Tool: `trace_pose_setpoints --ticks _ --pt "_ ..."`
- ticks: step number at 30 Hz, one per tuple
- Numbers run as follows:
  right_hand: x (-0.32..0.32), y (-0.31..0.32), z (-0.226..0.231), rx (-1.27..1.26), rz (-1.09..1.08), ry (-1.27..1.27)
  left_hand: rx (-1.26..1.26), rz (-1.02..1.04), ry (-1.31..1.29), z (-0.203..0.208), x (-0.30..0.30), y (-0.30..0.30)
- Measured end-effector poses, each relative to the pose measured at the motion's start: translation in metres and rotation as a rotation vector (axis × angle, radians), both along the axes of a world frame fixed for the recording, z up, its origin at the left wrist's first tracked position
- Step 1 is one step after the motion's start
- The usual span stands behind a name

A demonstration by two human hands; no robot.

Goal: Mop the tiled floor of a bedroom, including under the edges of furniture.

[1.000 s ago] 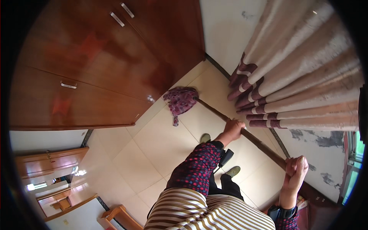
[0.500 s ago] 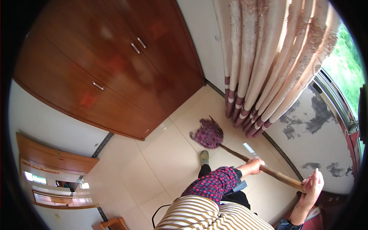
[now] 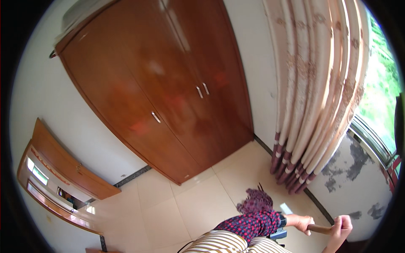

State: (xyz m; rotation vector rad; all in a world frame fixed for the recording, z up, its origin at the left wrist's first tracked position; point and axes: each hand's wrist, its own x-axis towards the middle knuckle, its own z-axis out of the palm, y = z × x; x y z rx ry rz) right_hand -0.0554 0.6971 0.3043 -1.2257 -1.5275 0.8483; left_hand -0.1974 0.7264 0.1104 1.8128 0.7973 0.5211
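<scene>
A mop with a shaggy purple-and-maroon head is in front of me, its head over the tiled floor. Its wooden handle runs between my two hands at the lower right. My left hand is wrapped round the handle, the arm in a dark sleeve with red dots. At the handle's upper end, my right hand is closed on it. My left sleeve hides the stretch of handle nearest the mop head.
Ahead stands a tall reddish-brown wardrobe with metal pulls. Long beige curtains with maroon hems hang by the window at right, above a wall with peeling grey patches. An open wooden door is at left. Pale tiles cover the floor.
The view has tilted up, so the room sits lower in it. My hands now look closer together on the handle. My right hand's raised fingers have curled in.
</scene>
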Motion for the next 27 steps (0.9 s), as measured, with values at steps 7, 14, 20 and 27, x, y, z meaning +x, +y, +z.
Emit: trace_pose_setpoints --ticks 7,14,20,27 --pt "-0.155 -0.056 0.05 0.454 0.322 -0.12 0.139 0.197 -0.003 -0.018 -0.118 -0.053" --pt "-0.193 -0.074 0.051 0.482 0.268 -0.045 0.126 0.439 0.281 -0.029 -0.286 -0.147" --pt "-0.181 -0.083 0.049 0.548 0.176 -0.001 -0.174 0.797 0.872 -0.101 -0.44 -0.322" --pt "-0.15 -0.082 0.049 0.516 0.159 -0.016 -0.516 1.308 0.663 -0.13 -0.41 -0.56"
